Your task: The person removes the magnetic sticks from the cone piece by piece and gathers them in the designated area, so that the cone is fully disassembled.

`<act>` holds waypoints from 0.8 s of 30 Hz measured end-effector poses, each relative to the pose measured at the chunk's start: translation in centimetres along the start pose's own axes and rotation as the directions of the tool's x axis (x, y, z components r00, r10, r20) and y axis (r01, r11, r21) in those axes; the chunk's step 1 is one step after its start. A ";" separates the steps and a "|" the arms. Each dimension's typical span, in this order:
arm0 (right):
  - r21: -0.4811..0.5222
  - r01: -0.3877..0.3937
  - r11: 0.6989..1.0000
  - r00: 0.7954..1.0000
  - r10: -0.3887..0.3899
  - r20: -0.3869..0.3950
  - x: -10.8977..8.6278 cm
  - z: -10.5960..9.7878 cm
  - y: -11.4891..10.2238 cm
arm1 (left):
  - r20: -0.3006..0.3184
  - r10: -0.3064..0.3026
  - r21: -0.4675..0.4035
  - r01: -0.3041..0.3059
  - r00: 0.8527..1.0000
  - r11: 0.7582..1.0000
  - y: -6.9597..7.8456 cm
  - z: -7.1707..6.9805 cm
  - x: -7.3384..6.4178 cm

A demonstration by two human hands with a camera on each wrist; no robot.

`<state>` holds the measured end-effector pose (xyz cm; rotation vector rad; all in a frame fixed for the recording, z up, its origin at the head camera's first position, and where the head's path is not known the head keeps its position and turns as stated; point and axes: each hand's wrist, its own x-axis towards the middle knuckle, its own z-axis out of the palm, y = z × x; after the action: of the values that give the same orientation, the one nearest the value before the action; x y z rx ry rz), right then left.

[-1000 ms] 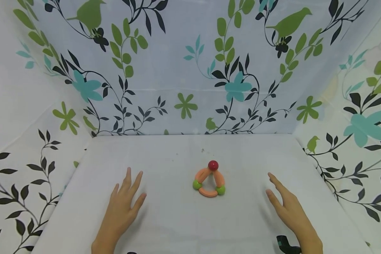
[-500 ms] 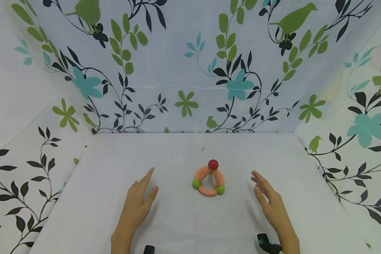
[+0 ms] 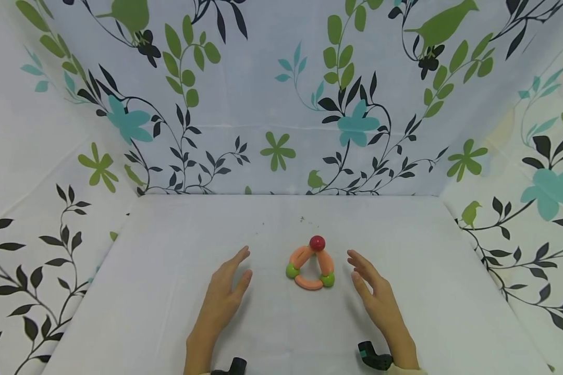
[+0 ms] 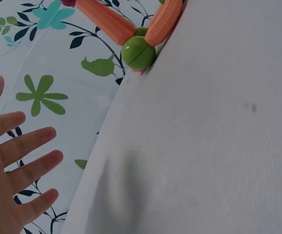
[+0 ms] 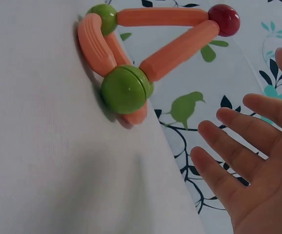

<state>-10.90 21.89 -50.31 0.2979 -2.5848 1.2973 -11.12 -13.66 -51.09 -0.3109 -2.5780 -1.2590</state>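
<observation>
Your left hand (image 3: 221, 297) and right hand (image 3: 380, 302) are well apart, fingers loosely extended, neither touching anything; shadows on the desk (image 3: 281, 333) suggest both hover above it. Between them, a little ahead, sits the orange toy (image 3: 308, 284), near the right fingertips and a bit farther from the left ones. The step looks like a two-sided reach, so you would do well to bring the left side in slightly more, so that both meet the toy together and it doesn't skid. The left green ball (image 3: 292, 271) and right green ball (image 3: 328, 280) face your hands and seem the natural contact points, likely smooth, so use gentle, even pressure. Farthest from you on the toy, the red ball (image 3: 317, 243) appears raised in the wrist views; avoid tipping it towards the patterned cloth (image 3: 244, 104) beyond.
</observation>
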 end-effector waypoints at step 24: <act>0.294 0.103 0.950 0.989 -0.065 -0.135 3.3 4.9 -1.9 | 0.004 0.054 -0.217 -0.052 0.999 0.975 3.5 7.8 3.5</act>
<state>-14.09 16.57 -50.78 0.3636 -2.2442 1.6220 -14.37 -5.07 -52.04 -0.4261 -2.4255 -1.5253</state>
